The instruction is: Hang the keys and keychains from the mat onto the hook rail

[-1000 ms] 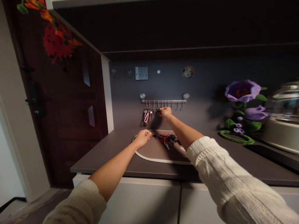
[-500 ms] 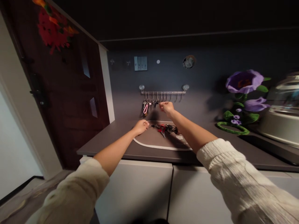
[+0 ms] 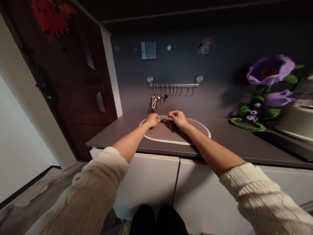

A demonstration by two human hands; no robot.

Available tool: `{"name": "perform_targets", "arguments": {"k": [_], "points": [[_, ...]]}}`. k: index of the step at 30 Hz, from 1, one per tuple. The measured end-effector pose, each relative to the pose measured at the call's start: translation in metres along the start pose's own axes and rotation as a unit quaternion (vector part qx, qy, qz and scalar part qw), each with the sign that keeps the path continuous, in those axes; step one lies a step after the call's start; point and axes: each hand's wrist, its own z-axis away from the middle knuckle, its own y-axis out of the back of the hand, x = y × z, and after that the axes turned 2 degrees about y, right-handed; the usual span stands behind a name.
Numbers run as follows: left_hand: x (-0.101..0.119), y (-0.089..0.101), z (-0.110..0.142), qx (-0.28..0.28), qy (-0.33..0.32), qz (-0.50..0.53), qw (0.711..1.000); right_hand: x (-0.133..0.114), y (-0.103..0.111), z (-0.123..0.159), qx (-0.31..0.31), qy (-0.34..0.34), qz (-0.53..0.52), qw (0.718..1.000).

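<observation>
A small pile of keys (image 3: 170, 125) with red and black parts lies on a brown oval mat (image 3: 158, 137) with a white rim. At the pile's left end is my left hand (image 3: 153, 120), its thumb and fingers pinched together; whatever they hold is too small to make out. My right hand (image 3: 179, 119) is over the pile's right side with its fingers bent inward, covering some of the keys. Its fingertips look closed, and I cannot see what is in them. Above, several keys hang at the left part of a hook rail (image 3: 174, 85), one with a pink strap (image 3: 154, 103).
Suction cups fix the rail to the dark back wall. Purple fabric flowers (image 3: 270, 71) and a pale domed appliance (image 3: 297, 120) stand on the right of the counter (image 3: 227, 140). White cabinet doors (image 3: 151, 179) are below, and a dark red door (image 3: 78, 94) is on the left.
My right hand has come down from beside the hanging keys to the pile. My left hand stays at the pile's left end. The camera view has tilted downward.
</observation>
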Motion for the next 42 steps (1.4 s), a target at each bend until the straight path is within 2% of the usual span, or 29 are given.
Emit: {"name": "perform_targets", "arguments": {"k": [3,7,12,23,42], "points": [[0.0029,-0.0011,0.0005,-0.001,0.005,-0.058,0.998,0.0008,-0.0005,0.0051,-0.026,0.041,0.103,0.994],[0.005,-0.0029,0.0038,-0.017,0.011,-0.107,0.994,0.0,-0.0006,0.0088,-0.051,0.097,0.225,0.968],[0.0036,-0.0053,0.0021,-0.018,0.002,-0.148,0.989,0.0027,-0.0013,0.009,-0.06,0.106,0.289,0.949],[0.002,-0.004,0.0014,-0.018,-0.066,-0.198,0.978,0.0002,-0.0034,0.0102,-0.07,0.099,0.312,0.942],[0.0007,-0.0006,0.0072,0.014,-0.036,-0.209,0.977,-0.0007,-0.0023,0.0102,-0.067,0.106,0.315,0.941]]}}
